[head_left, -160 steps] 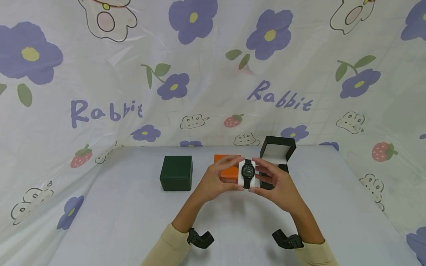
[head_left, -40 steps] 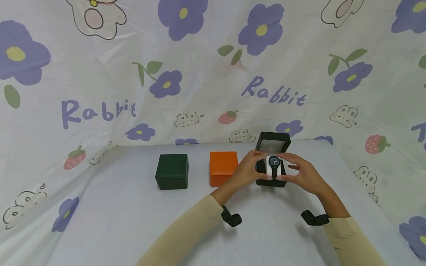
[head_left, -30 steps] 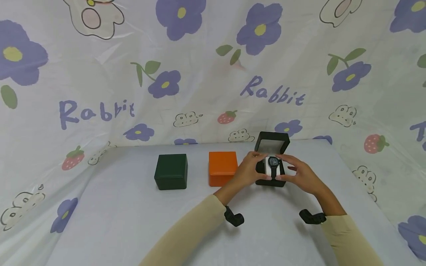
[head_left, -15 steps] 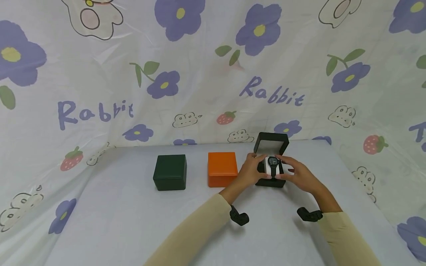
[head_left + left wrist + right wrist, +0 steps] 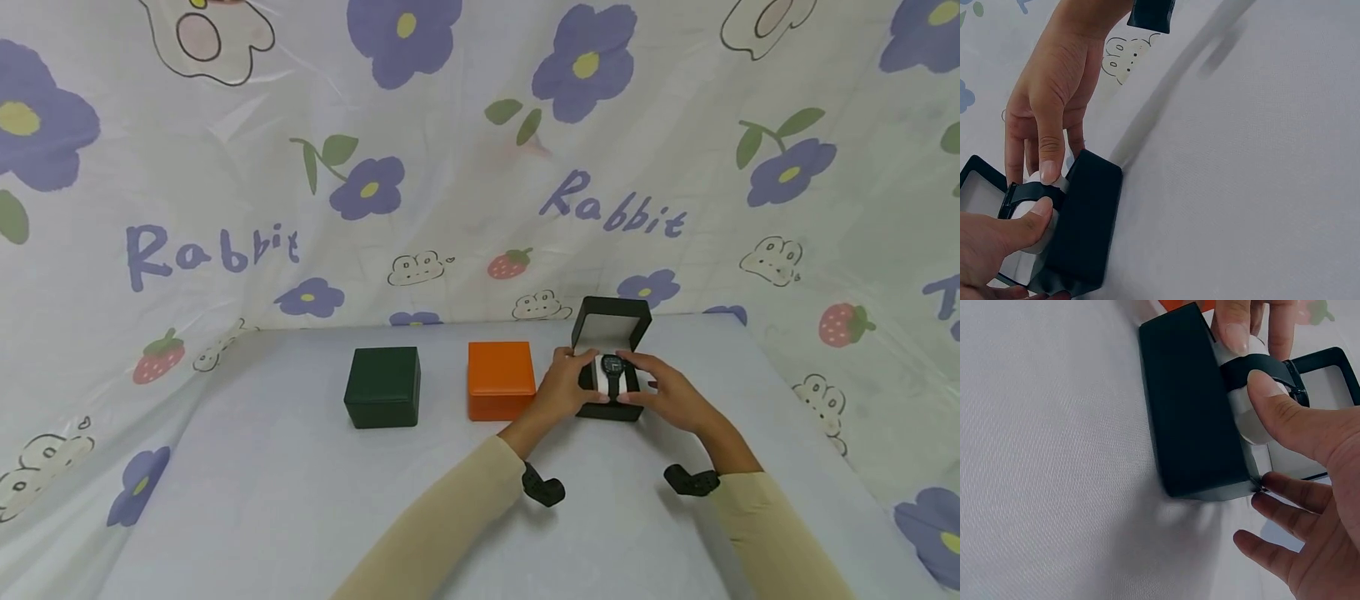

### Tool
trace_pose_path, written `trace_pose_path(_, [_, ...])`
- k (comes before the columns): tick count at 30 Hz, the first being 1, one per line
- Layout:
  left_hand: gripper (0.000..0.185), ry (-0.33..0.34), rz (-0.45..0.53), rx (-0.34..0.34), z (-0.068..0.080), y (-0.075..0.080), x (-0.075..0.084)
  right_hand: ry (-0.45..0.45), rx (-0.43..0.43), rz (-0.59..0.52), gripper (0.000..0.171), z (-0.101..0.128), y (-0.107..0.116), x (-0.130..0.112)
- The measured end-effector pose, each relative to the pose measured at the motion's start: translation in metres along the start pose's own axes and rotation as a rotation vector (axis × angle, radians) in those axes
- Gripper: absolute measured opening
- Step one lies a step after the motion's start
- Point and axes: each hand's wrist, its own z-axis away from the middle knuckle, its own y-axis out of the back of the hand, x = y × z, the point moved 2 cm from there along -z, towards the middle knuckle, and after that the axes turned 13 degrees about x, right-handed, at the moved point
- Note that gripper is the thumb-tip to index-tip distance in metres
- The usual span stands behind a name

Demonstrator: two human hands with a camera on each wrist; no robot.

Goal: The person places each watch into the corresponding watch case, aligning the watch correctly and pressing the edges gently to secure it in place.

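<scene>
A black wristwatch with a dark round dial is strapped round a white cushion. Both hands hold it at the mouth of a black watch box, whose lid stands raised behind. My left hand grips the cushion from the left, its thumb on the strap side. From the right, my right hand pinches it between thumb and index finger. In the right wrist view that hand's other fingers spread beside the box's corner. The cushion sits partly inside the box, its lower part hidden by the front wall.
An orange box stands just left of the black one, close to the left forearm. Farther left is a dark green box, lid down. A white cloth covers the table, and a printed curtain hangs behind it.
Both hands have carried the wristwatch on its cushion from in front of the orange box rightward into the mouth of the black box. Over the last second they shift only slightly.
</scene>
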Motion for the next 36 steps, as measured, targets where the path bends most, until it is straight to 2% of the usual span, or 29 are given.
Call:
trace_pose_path(13, [0.075, 0.064, -0.050, -0.015, -0.0002, -0.0039, -0.0008, 0.014, -0.023, 0.083, 0.069, -0.0019, -0.0044, -0.0018])
trace_pose_path(19, [0.074, 0.077, -0.034, -0.024, -0.0001, -0.0058, -0.0024, 0.022, -0.019, 0.107, 0.069, -0.0016, -0.0058, 0.0003])
trace_pose_path(28, [0.070, 0.092, 0.005, -0.015, 0.0004, -0.0040, -0.0015, 0.010, 0.016, 0.069, 0.068, -0.0008, -0.0056, 0.0000])
trace_pose_path(36, [0.071, 0.114, -0.007, -0.013, 0.0025, -0.0067, -0.0020, -0.008, 0.056, 0.041, 0.065, 0.0020, -0.0101, 0.0063])
